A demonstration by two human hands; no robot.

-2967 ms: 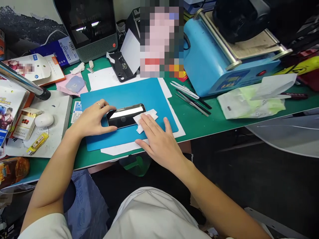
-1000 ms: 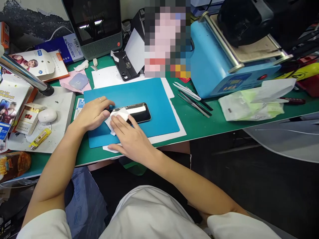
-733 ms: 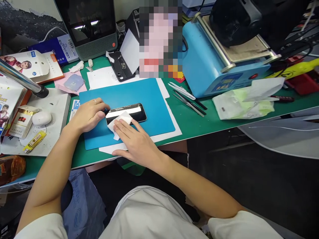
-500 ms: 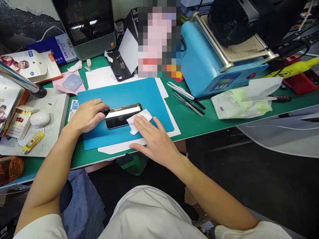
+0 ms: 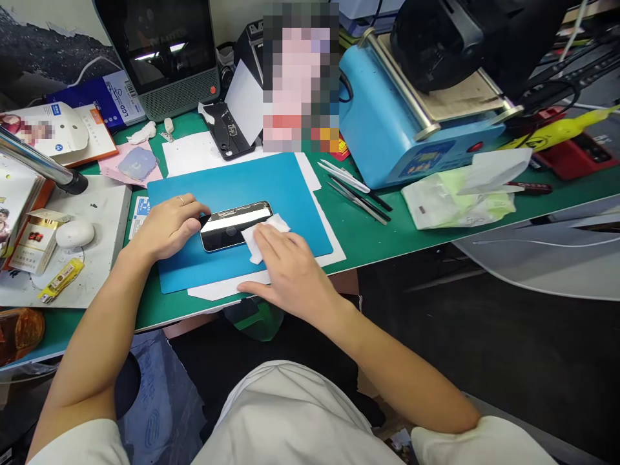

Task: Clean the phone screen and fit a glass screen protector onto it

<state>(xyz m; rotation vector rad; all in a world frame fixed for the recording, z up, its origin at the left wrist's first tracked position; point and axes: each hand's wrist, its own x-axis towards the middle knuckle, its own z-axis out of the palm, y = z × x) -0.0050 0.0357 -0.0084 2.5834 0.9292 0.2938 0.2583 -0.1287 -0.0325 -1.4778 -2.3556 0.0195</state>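
Observation:
A phone (image 5: 220, 238) with a glossy dark screen and a bright reflected strip lies face up on the blue mat (image 5: 271, 181). My left hand (image 5: 175, 223) is at its left end, with thumb and fingers closed together on the corner; something dark shows at the fingertips. Under the fingers of my right hand (image 5: 290, 261) is a folded white tissue (image 5: 252, 245), pressed over the phone's right end. The right thumb points out to the left, above the white paper at the mat's front edge. Tissue and hand hide the phone's right side.
Tweezers and thin tools (image 5: 358, 200) lie right of the mat, near a tissue pack (image 5: 458, 203) and a blue machine (image 5: 372, 123). Behind the mat sits an opened black phone case (image 5: 227, 132). At left a grey board (image 5: 109, 213) bears a cigarette box (image 5: 36, 242).
My right hand has shifted slightly left with the tissue on the screen, its fingers more bunched. My left hand stays at the phone's left end. The whole view has moved a little.

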